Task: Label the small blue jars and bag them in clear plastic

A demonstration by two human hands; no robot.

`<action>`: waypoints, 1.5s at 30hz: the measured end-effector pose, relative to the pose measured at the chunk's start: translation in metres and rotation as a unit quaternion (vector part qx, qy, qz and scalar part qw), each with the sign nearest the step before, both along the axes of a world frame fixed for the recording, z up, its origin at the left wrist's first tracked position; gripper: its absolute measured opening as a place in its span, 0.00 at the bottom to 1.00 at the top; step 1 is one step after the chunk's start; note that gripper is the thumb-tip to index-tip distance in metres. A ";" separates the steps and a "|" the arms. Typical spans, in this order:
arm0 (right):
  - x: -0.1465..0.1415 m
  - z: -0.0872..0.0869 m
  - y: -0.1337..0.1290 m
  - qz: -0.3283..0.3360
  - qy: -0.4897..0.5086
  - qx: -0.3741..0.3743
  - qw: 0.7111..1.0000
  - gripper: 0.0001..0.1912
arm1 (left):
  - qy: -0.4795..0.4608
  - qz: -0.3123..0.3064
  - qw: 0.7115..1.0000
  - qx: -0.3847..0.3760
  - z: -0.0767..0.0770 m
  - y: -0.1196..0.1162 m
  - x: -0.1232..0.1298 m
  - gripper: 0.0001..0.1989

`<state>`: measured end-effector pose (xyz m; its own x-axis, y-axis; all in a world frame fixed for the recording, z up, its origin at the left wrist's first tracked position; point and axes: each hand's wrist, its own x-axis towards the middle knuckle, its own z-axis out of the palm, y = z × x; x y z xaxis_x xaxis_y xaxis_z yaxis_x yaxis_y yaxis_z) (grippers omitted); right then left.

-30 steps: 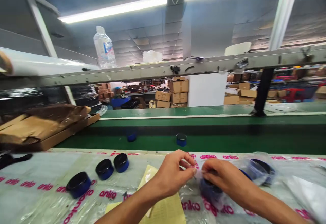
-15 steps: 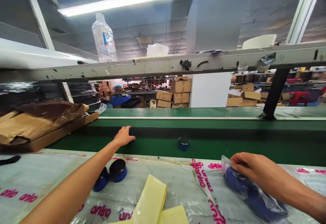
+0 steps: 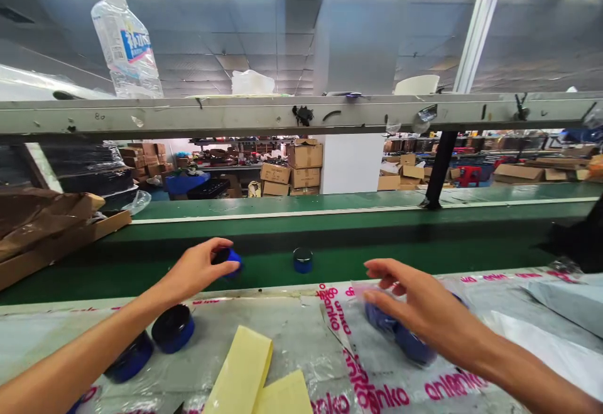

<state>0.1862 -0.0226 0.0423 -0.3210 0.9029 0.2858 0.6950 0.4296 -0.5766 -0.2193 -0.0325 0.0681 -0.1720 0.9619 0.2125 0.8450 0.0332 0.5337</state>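
Observation:
My left hand [image 3: 195, 271] reaches over the green belt, thumb and fingers closed around a round blue piece with a dark top [image 3: 233, 262]. My right hand [image 3: 419, 304] hovers over blue pieces in a clear plastic bag [image 3: 414, 346]. Its fingers and thumb are apart, and nothing shows between them. Another small blue round piece [image 3: 303, 261] sits on the belt between my hands. Beside my left forearm, two more black-topped blue pieces [image 3: 174, 331] rest on the plastic-covered table. My forearm partly hides the nearer one.
Folded yellow paper strips [image 3: 242, 364] lie at the front middle of the table [image 3: 301, 320]. The green belt [image 3: 264, 276] runs across behind it. A cardboard tray [image 3: 108, 228] stands at the left. Overhead, a metal rail [image 3: 245, 115] carries a plastic bottle [image 3: 129, 49].
My right hand has let go of the bag and lifted, fingers apart. My left hand has closed on the blue piece on the belt. The whole view has turned right.

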 end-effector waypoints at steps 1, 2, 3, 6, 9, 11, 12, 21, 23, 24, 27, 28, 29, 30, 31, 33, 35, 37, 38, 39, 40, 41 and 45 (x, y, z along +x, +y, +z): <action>-0.008 -0.001 -0.009 0.018 0.012 -0.004 1.000 0.28 | -0.132 -0.075 0.988 -0.030 0.002 -0.008 0.022 0.28; -0.017 -0.001 -0.018 0.040 0.021 -0.008 0.999 0.32 | -0.235 -0.135 0.960 -0.072 0.002 -0.015 0.045 0.30; -0.024 -0.003 -0.027 0.063 0.028 -0.009 0.998 0.36 | -0.309 -0.181 0.928 -0.105 0.000 -0.022 0.068 0.30; -0.038 -0.008 -0.046 0.130 0.047 0.012 0.990 0.41 | -0.448 -0.274 0.836 -0.157 -0.015 -0.039 0.128 0.26; -0.030 -0.015 -0.057 0.170 0.056 0.049 0.983 0.32 | -0.489 -0.319 0.790 -0.185 -0.033 -0.046 0.165 0.25; -0.015 -0.022 -0.061 0.152 0.040 0.067 0.985 0.28 | -0.436 -0.327 0.818 -0.183 -0.039 -0.043 0.176 0.24; -0.006 -0.026 -0.063 0.131 0.021 0.071 0.989 0.27 | -0.363 -0.322 0.860 -0.157 -0.040 -0.038 0.177 0.23; 0.021 -0.037 -0.075 -0.011 -0.216 -0.020 0.976 0.14 | 0.081 -0.106 0.990 0.037 -0.050 0.078 0.144 0.29; 0.019 -0.041 -0.071 -0.024 -0.234 -0.011 0.972 0.12 | 0.108 -0.107 0.988 0.003 -0.061 0.097 0.142 0.30; 0.020 -0.043 -0.069 -0.029 -0.236 -0.008 0.971 0.13 | 0.120 -0.107 0.987 -0.010 -0.065 0.102 0.141 0.30; 0.028 -0.049 -0.070 -0.026 -0.214 -0.006 0.977 0.19 | 0.148 -0.087 0.985 -0.030 -0.069 0.105 0.137 0.28; 0.032 -0.051 -0.071 -0.021 -0.203 -0.005 0.979 0.23 | 0.151 -0.079 0.985 -0.032 -0.067 0.103 0.135 0.28; 0.037 -0.052 -0.073 -0.014 -0.193 -0.003 0.981 0.26 | 0.150 -0.075 0.985 -0.035 -0.064 0.099 0.133 0.29; 0.040 -0.053 -0.075 -0.006 -0.186 -0.001 0.983 0.30 | 0.146 -0.077 0.986 -0.037 -0.060 0.094 0.131 0.30; 0.043 -0.055 -0.077 0.002 -0.181 0.000 0.983 0.32 | 0.139 -0.086 0.986 -0.038 -0.056 0.088 0.130 0.30; 0.047 -0.057 -0.079 0.009 -0.179 0.003 0.984 0.34 | 0.123 -0.119 0.984 -0.039 -0.048 0.069 0.129 0.29; 0.045 -0.060 -0.079 0.003 -0.176 0.011 0.984 0.34 | 0.110 -0.162 0.980 -0.039 -0.042 0.046 0.130 0.27; 0.042 -0.061 -0.079 -0.013 -0.177 0.014 0.984 0.33 | 0.102 -0.195 0.975 -0.036 -0.039 0.022 0.133 0.27; 0.039 -0.062 -0.078 -0.022 -0.180 0.011 0.983 0.32 | 0.101 -0.205 0.973 -0.035 -0.040 0.012 0.135 0.27; 0.036 -0.061 -0.078 -0.029 -0.186 0.007 0.982 0.30 | 0.099 -0.211 0.972 -0.033 -0.041 0.003 0.136 0.28; 0.034 -0.061 -0.078 -0.036 -0.195 0.005 0.980 0.27 | 0.098 -0.217 0.971 -0.033 -0.043 -0.004 0.138 0.28; 0.032 -0.061 -0.078 -0.045 -0.207 0.004 0.977 0.24 | 0.095 -0.226 0.969 -0.035 -0.046 -0.010 0.140 0.28; 0.026 -0.061 -0.082 -0.077 -0.256 0.007 0.964 0.20 | 0.069 -0.263 0.961 -0.051 -0.054 -0.018 0.144 0.32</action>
